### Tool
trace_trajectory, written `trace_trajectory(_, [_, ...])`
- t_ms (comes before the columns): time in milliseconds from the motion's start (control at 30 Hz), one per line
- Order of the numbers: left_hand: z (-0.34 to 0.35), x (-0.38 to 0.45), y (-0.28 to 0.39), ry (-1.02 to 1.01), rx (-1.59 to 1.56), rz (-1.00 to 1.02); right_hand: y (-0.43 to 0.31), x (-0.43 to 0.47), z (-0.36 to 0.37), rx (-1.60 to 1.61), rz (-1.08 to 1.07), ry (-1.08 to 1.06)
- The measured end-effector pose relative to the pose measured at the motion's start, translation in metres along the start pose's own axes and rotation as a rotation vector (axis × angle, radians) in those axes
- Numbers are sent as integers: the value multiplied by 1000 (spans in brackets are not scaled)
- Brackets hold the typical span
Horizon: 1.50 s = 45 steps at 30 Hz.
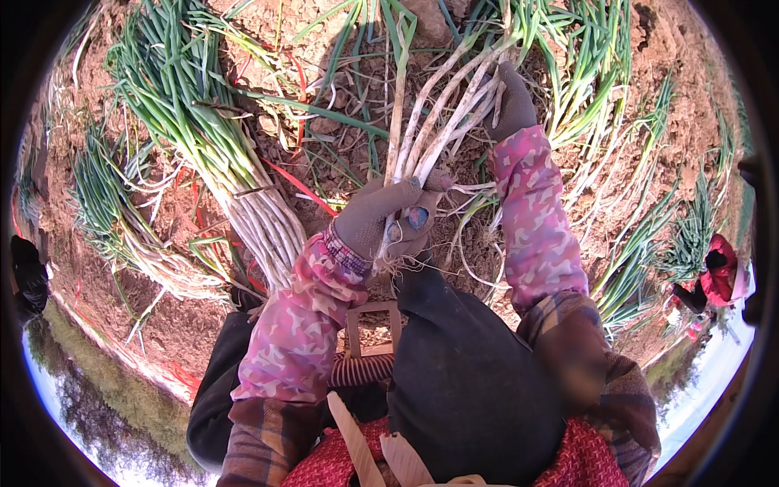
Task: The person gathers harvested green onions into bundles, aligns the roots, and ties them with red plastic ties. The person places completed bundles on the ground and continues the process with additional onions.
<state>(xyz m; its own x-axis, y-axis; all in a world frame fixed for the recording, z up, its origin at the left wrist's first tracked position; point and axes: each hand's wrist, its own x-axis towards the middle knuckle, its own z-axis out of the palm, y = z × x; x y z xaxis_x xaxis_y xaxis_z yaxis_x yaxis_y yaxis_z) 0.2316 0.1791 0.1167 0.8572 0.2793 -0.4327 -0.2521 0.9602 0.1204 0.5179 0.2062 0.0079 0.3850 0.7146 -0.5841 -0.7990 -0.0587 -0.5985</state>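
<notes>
My left hand (389, 219), in a grey-brown work glove with worn, coloured fingertips, grips several green onions (429, 137) close to their stringy roots. Their pale stalks fan upward, and the green tops reach the upper edge of view. My right hand (514, 103), gloved alike, is closed around part of the same stalks higher up, at the right side of the bunch. Some of its fingers are hidden behind them. A thin dry strip (499, 102) hangs beside its fingers. Loose roots dangle under my left hand, above my dark-trousered knee (468, 359).
A large tied bundle of green onions (237, 189) lies left, with a smaller bundle (146, 243) beyond it. Loose green onions (590, 103) lie right on dry soil (341, 45). Red tape (301, 189) crosses the ground. A person in red (721, 274) is at far right.
</notes>
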Motion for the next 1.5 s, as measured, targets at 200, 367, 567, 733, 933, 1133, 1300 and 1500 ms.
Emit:
trace_trajectory(200, [-17,-26,58,-282,-217,229,-36,-12,-32,-380,-69,56])
trace_trajectory(367, [-5,-3,29,530,698,299,-9,-57,0,-356,98,-83])
trace_trajectory(567, [-38,24,-28,434,813,216,28,-99,25,-205,305,-197])
trace_trajectory(733, [-61,23,-22,386,954,81,38,-110,22,-198,351,-186])
trace_trajectory(933, [-61,21,-9,251,778,-132,45,-110,22,-191,337,-259])
trace_trajectory(1133, [-63,23,-10,114,592,-169,43,-106,10,20,325,-217])
trace_trajectory(1300, [-61,5,-12,48,441,-54,58,-95,40,139,280,-192])
trace_trajectory(1500, [-39,-14,-11,-73,-31,-148,54,-63,25,241,143,-202])
